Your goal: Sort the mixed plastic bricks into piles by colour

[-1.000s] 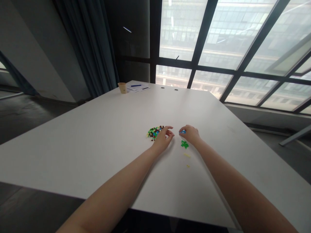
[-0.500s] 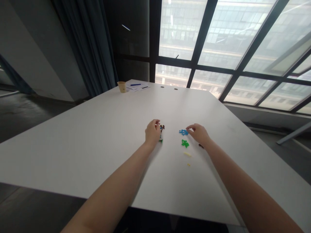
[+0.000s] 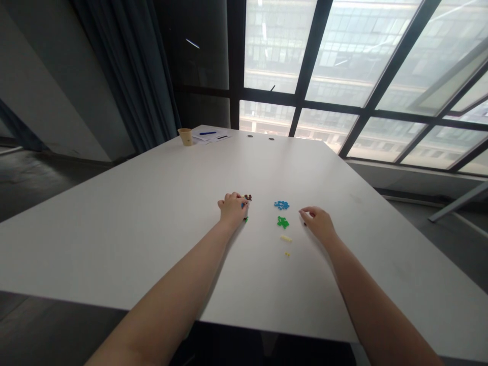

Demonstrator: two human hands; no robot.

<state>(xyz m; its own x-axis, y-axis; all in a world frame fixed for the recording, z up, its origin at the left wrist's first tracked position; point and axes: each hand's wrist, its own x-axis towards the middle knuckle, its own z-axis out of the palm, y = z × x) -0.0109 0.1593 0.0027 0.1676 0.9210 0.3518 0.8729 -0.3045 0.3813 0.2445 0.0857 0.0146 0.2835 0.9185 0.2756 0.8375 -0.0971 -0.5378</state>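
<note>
My left hand (image 3: 232, 207) rests on the white table with its fingers closed over a row of small coloured pieces. Brown pieces (image 3: 247, 197) stick out past the fingertips, a bit of blue (image 3: 242, 205) shows at the thumb, and a green bit (image 3: 246, 219) lies by the wrist. What the fingers grip is mostly hidden. My right hand (image 3: 319, 222) is pinched, to the right of a heap of small blue pieces (image 3: 281, 205) and apart from it; anything in the pinch is too small to name. A small dark piece (image 3: 305, 224) lies just below these fingers.
Nearer me than the blue heap lie green pieces (image 3: 282, 222), a pale yellow strip (image 3: 285, 238) and tiny yellow pieces (image 3: 287, 254). Far left on the table (image 3: 152, 203) stand a paper cup (image 3: 186, 137) and papers with a blue pen (image 3: 208, 133). Two dark discs lie at the far edge.
My right hand has drawn away from the blue heap to the right. My left hand's fingers have curled further over the row of pieces. The view has shifted slightly.
</note>
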